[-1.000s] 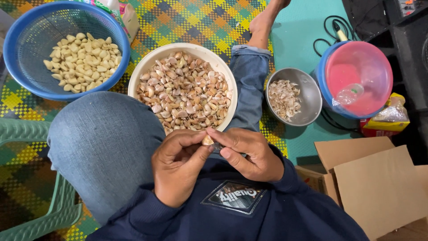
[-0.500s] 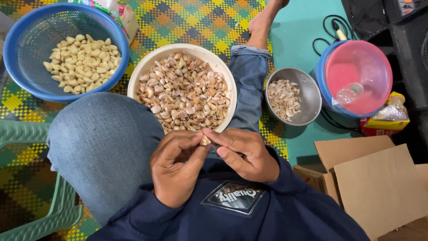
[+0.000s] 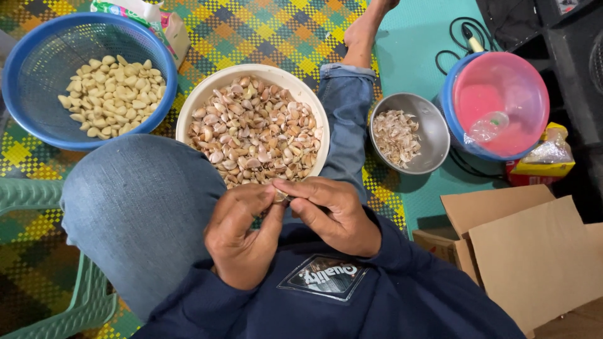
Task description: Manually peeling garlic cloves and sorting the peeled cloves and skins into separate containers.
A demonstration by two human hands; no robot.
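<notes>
I scan from upper left of frame: blue colander (image 3: 38, 59) holds pale peeled cloves. Upper centre: cream bowl (image 3: 188, 110) heaped with unpeeled cloves. Lower centre: left hand (image 3: 242, 235) and right hand (image 3: 333, 216) meet fingertip to fingertip, both pinched on one garlic clove (image 3: 281, 196). I see clove between thumbs, just below bowl rim, equally near both hands; long axis too hidden to tell. Right of centre: steel bowl (image 3: 436, 135) of skins.

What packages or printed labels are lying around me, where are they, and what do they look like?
Cardboard box: lower right, brown, flaps open.
Yellow packet: right edge beside the pink-lidded tub, topped by a clear bag.
Printed pack: top left behind the blue basket, white, green and red.
Shirt patch: on the dark sweatshirt, slanted dark rectangle.
</notes>
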